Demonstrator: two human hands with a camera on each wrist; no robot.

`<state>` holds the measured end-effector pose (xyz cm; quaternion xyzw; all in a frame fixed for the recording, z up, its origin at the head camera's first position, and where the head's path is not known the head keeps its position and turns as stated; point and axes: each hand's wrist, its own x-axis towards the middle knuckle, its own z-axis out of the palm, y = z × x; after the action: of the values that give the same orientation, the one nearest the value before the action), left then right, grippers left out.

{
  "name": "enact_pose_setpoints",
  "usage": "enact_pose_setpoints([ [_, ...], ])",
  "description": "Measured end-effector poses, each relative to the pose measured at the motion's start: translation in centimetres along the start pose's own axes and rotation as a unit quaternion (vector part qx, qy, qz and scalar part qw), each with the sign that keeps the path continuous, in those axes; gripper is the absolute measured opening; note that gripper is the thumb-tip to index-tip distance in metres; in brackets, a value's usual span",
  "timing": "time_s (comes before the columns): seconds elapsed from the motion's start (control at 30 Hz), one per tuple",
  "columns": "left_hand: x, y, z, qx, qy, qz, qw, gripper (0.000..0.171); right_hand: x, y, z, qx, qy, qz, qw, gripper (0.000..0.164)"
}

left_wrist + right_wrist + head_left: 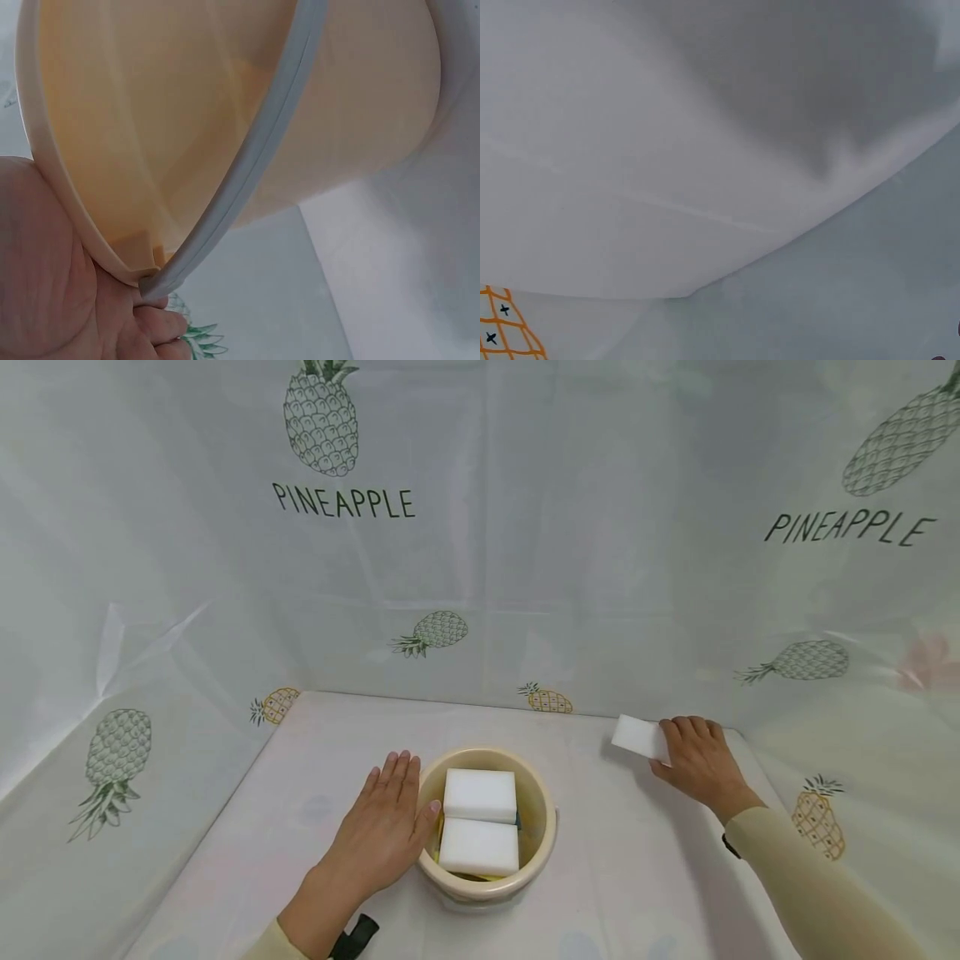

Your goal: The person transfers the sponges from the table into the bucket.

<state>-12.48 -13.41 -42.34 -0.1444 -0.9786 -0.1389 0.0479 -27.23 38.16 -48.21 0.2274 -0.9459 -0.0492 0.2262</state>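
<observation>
A cream bucket [531,839] stands on the table. Inside it lie two white sponge blocks, a far one [480,794] and a near one [478,847], with bits of yellow and blue beneath. Along the bucket's left rim my left hand [378,835] rests with straight fingers. The left wrist view shows its palm [45,262] against the rim and the bucket's grey handle [247,161] hanging down the side. At the back right, my right hand [701,764] grips another white sponge block [640,737] above the table. The right wrist view shows the hand's shadow, not the block's grip.
The table has a pale cover [600,877]. Sheets printed with pineapples [525,560] rise at the back and both sides. A black strap piece [358,935] sits by the left wrist.
</observation>
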Motion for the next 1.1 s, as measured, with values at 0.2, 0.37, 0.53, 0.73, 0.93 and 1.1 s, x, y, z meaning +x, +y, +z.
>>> enact_pose_setpoints([
  [0.2, -0.1, 0.1, -0.1, -0.008, -0.007, -0.001, 0.9999, 0.073, 1.4, -2.2, -1.6, 0.018, 0.041, -0.016, 0.999, 0.071],
  [0.37, -0.2, -0.2, 0.0, -0.011, -0.003, 0.001, 0.9999, 0.073, 3.0, -4.8, -3.8, 0.045, 0.084, -0.027, 0.995, 0.067],
  [0.53, -0.1, -0.4, 0.1, -0.012, -0.004, 0.003, 0.9999, 0.074, 4.1, -8.7, -6.7, 0.088, 0.125, -0.047, 0.987, 0.068],
  [0.73, -0.2, -0.2, 0.2, -0.012, 0.007, 0.009, 0.9999, 0.073, 4.6, -14.2, -9.9, 0.13, 0.143, -0.086, 0.977, 0.073],
  [0.93, -0.4, -0.1, 0.1, -0.021, 0.001, 0.01, 0.9997, 0.073, 4.3, -19.0, -11.4, 0.153, 0.11, -0.13, 0.973, 0.065],
  [1.1, 0.1, -0.3, 0.0, -0.016, 0.003, 0.015, 0.9998, 0.072, 4.0, -21.4, -11.7, 0.171, 0.067, -0.151, 0.971, 0.057],
])
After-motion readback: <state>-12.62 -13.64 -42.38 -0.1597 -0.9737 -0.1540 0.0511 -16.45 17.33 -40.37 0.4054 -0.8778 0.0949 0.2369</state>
